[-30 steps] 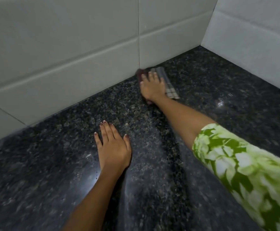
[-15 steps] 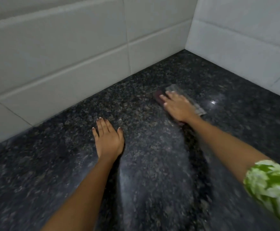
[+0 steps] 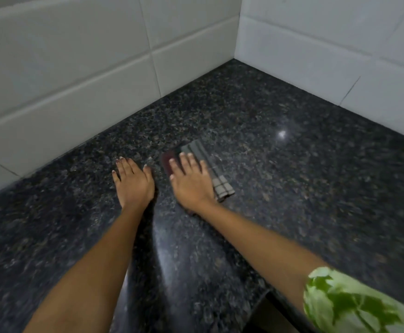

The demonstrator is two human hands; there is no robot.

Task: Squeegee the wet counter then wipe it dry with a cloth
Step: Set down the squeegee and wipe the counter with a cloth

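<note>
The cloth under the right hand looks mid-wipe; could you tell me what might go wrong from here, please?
1. The right hand presses flat on the folded cloth without gripping it, so the cloth could unfold or slip out and leave streaks.
2. The left hand rests flat on the glossy counter; if that patch is wet, it could slide or leave prints.
3. The corner by the tiled wall lies beyond the cloth and may get missed.
</note>
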